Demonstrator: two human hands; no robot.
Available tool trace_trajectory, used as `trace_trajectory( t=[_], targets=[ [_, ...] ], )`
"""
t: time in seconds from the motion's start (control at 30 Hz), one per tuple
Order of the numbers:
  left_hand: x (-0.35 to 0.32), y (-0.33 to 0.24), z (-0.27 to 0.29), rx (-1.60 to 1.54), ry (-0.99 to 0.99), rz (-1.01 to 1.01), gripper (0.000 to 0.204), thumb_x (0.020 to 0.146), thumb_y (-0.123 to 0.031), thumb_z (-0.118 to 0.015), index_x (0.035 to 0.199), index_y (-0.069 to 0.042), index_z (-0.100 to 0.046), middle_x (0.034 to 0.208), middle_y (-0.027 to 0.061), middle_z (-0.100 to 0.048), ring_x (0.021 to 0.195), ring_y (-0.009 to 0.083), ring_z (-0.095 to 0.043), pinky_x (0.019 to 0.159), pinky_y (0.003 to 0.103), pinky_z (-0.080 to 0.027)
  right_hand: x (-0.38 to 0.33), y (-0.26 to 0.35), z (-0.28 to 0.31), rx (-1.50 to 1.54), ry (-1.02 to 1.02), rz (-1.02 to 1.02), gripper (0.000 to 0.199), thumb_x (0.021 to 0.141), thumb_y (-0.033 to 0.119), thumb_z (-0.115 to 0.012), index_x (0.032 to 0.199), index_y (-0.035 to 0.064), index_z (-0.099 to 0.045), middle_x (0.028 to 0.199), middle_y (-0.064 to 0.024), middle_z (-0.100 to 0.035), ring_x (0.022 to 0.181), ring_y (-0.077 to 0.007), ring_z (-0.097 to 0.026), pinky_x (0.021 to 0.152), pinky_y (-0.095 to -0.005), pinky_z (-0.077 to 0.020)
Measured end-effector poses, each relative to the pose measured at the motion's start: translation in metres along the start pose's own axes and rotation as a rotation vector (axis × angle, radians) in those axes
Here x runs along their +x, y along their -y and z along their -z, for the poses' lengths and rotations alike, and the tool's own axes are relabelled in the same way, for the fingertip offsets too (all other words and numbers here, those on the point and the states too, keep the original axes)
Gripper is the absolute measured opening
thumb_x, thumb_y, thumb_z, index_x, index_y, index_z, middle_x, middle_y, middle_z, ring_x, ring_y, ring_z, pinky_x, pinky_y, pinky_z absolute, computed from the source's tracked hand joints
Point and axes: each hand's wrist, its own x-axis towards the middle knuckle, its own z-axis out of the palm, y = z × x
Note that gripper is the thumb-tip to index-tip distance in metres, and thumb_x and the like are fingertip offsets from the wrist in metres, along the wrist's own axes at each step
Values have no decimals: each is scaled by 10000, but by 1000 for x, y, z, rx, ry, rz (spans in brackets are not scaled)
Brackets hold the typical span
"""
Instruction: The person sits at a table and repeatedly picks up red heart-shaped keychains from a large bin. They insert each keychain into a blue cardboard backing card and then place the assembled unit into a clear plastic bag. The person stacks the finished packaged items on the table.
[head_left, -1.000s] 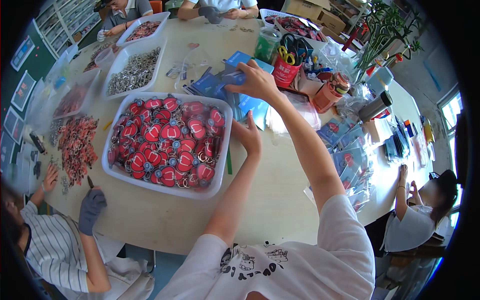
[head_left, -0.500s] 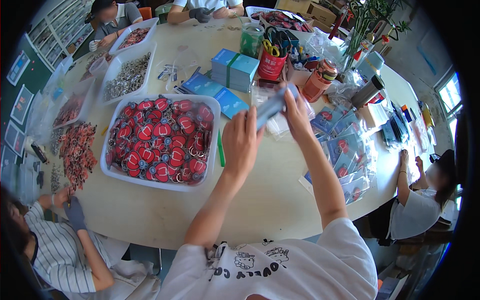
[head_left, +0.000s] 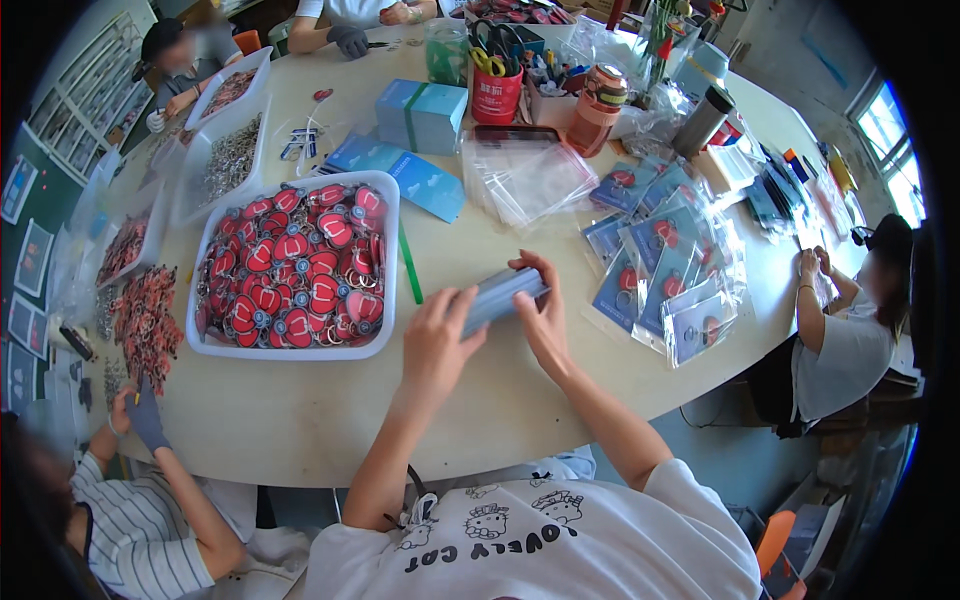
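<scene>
Between my two hands, above the table in front of me, is a blue-grey stack of cards (head_left: 498, 301), tilted and slightly blurred. My left hand (head_left: 440, 331) closes on its left end. The fingers of my right hand (head_left: 543, 316) wrap round the other end, thumb in front. To the left stands a white plastic bin (head_left: 385, 345) heaped with red-and-dark keychains (head_left: 290, 262). A green strip (head_left: 410, 262) lies between that bin and my left hand. Beyond my hands lie flat clear plastic bags (head_left: 525, 185). Bagged keychain cards (head_left: 660, 265) overlap on the right.
A banded block of blue cards (head_left: 421, 116), a red pen cup (head_left: 497, 95), an orange bottle (head_left: 597, 110) and a steel flask (head_left: 703, 122) stand farther back. White bins (head_left: 222, 160) of metal rings line the left. Co-workers sit around the table.
Both hands have come down and nearer to me, still holding the card stack. The clear bags and a dark-edged flat thing behind them now show. My view has shifted.
</scene>
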Motion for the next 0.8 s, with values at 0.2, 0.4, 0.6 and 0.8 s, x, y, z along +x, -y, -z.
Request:
trace_trajectory(
  t=[0.2,0.4,0.6,0.8],
  targets=[
    [21,10,3,-142,-77,64,507,717,-151,-789,1177,-59,-596,1116,130,-580,1041,319,-565,856,413,-472,25,-8,-15,-30,-113,-9,379,877,191,-655,1201,59,-509,967,-61,-618,888,-138,-560,781,-285,-442],
    [-11,4,-23,-204,-469,110,707,736,-104,-788,1347,-14,-443,1398,182,-370,1278,348,-386,1046,454,-332,33,-2,-20,-74,-24,-91,237,970,250,-543,1087,62,-625,900,-9,-633,788,-77,-529,696,-242,-424],
    [-10,13,-27,-446,-328,84,649,830,10,-582,1420,-15,-313,1451,193,-298,1349,341,-300,1100,449,-262,35,-12,-2,18,258,-152,454,1017,407,-348,1318,82,-450,1214,-74,-525,1154,-161,-436,998,-321,-331],
    [-12,32,-35,-570,-241,165,652,875,-41,-612,1436,-7,-281,1438,171,-322,1337,255,-317,1104,381,-256,42,13,25,-114,570,-128,467,992,327,-478,1358,46,-410,1232,-87,-504,1180,-177,-445,1000,-327,-356]
  ],
)
